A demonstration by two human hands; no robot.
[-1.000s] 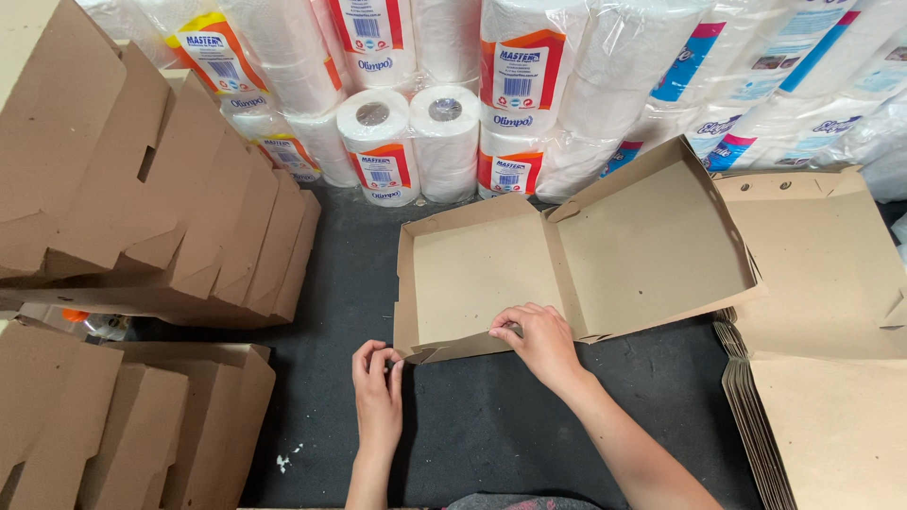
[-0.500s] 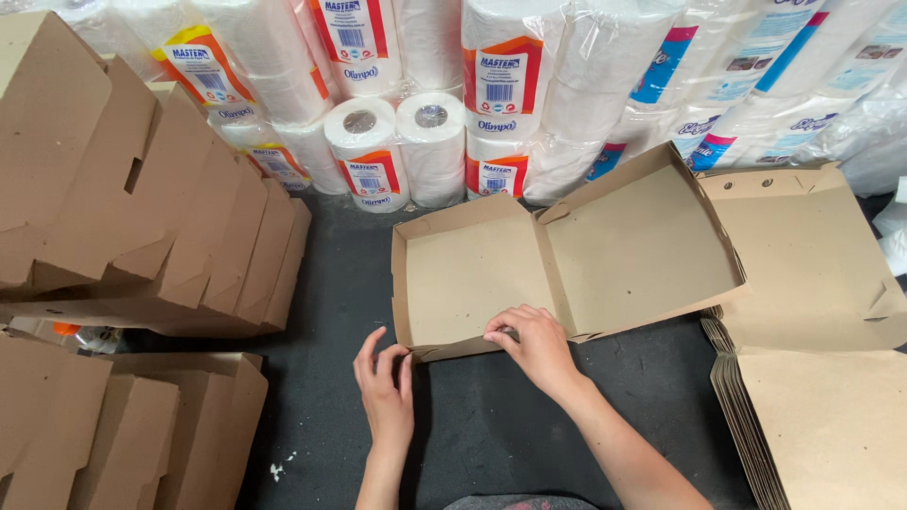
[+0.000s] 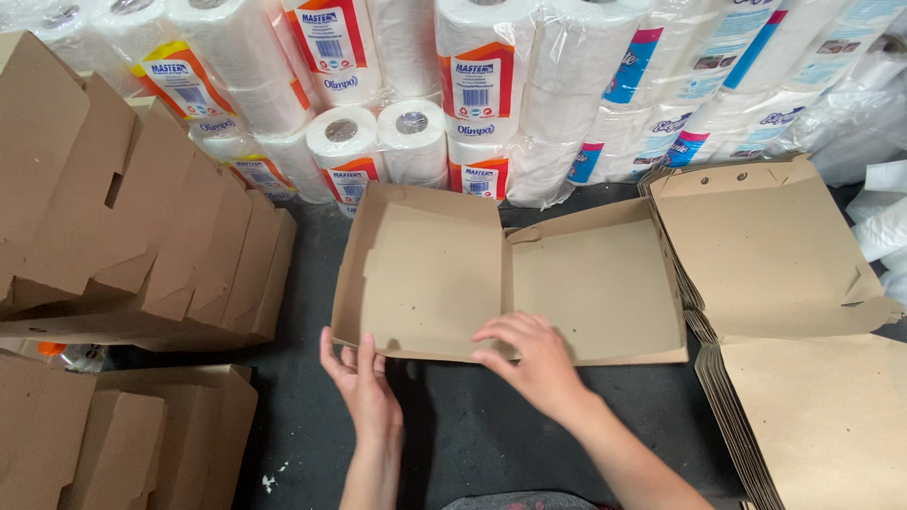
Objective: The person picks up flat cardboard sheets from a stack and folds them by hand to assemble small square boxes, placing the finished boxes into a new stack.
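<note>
The open cardboard box (image 3: 510,283) lies mid-floor (image 3: 472,434). Right hand (image 3: 529,364) rests fingers spread on its front wall, hiding the fold; left hand (image 3: 364,382), open, seems just touching the front corner. Flat blanks (image 3: 803,378) are cut off right; paper-roll packs (image 3: 491,85) behind.

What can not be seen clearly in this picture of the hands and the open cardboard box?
- Head view: the front wall of the open box is partly covered by the right hand.
- The left hand shows only its back; whether its fingers touch the box edge is unclear.
- The flat cardboard stack is cut off by the right and bottom edges.
- The folded boxes are cut off at the left edge.
</note>
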